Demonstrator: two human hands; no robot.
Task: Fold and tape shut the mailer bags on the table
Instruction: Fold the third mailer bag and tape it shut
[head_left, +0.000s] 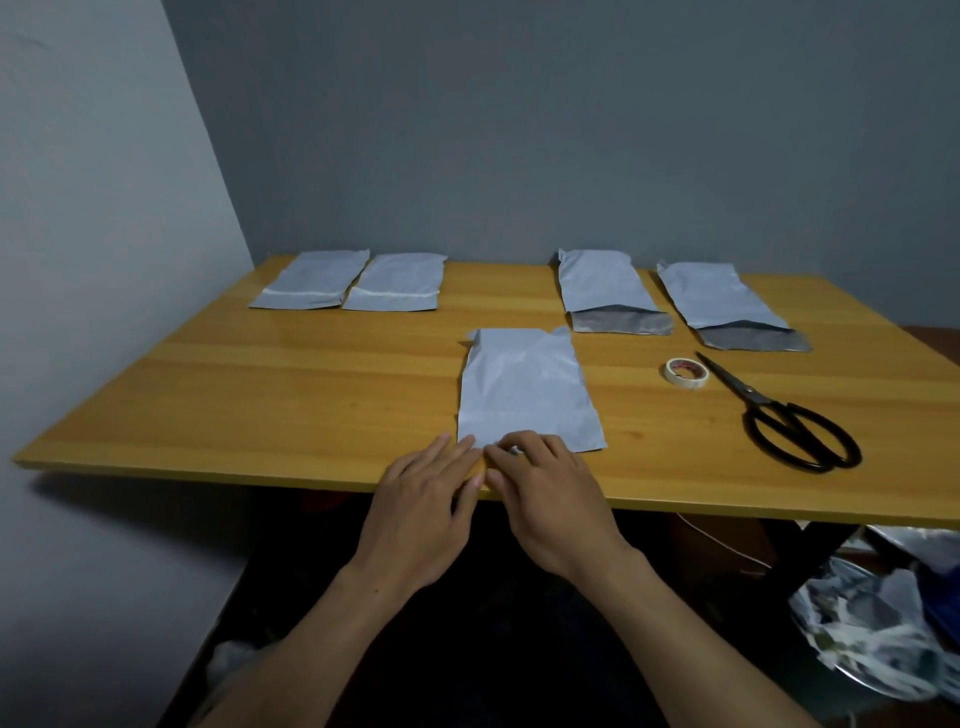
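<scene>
A pale grey mailer bag (524, 389) lies flat near the table's front edge, its near end folded over. My left hand (428, 499) and my right hand (545, 499) rest side by side on that near edge, fingertips pressing the fold. Two taped bags (311, 280) (397, 283) lie at the back left. At the back right are two bags with open dark flaps (605, 291) (722, 301). A roll of white tape (685, 372) sits right of the middle bag, with black scissors (779, 421) beside it.
The wooden table (260, 405) stands in a corner, with a grey wall behind and a lighter wall on the left. Crumpled silvery plastic (883, 623) is piled on the floor under the table's right end.
</scene>
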